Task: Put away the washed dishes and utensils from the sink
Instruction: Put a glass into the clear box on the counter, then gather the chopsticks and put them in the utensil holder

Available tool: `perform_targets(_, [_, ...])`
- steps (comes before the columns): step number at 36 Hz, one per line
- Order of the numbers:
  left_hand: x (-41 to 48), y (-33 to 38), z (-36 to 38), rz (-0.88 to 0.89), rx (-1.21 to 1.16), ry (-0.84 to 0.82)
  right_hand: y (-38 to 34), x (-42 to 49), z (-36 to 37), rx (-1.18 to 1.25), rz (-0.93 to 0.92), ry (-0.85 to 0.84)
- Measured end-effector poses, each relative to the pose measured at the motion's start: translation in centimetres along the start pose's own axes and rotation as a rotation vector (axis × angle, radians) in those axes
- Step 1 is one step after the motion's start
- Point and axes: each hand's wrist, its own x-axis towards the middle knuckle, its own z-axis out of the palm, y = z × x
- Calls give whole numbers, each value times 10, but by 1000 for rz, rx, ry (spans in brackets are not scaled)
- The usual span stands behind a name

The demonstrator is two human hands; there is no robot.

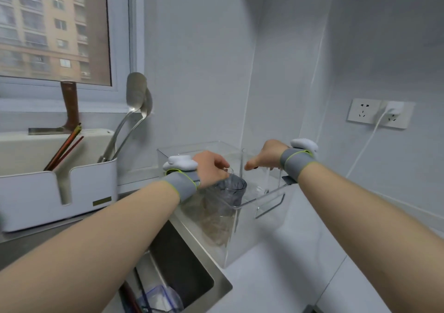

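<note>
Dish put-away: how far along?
Done: ladles and chopsticks stand in the rack. In hand: left hand grips a grey cup at the clear box; right hand reaches over it, grip unclear. Left: sticks and a clear container lie in the sink.

The left hand [211, 168] grips the rim of a grey tumbler [231, 192] at the front-left corner of the clear box [269, 201]. The box stands on the worktop [276, 276] against the right edge of the sink [204, 247]. The right hand [266, 156] is over the box's rear section with fingers curled; its hold cannot be determined.

The 2 arms stretch forward, left hand [211, 168] and right hand [265, 156] close together, fingers curled downward.
</note>
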Motion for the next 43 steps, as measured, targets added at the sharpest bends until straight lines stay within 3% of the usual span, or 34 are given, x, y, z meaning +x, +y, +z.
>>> perform_targets(8, [3, 2, 5, 7, 349, -111, 0, 8, 28, -109, 17, -171])
perform_targets(19, [9, -1, 8, 19, 465, -139, -1, 10, 42, -364, -8, -365])
perform_targets(30, [9, 0, 6, 27, 521, -166, -5, 9, 42, -560, -6, -402])
perform_targets(37, [1, -7, 5, -15, 309, 9, -1, -1, 20, -370, -52, -260])
perform_targets(43, [-18, -3, -23, -4, 130, 157, -27, -30, -10, -118, -182, 73])
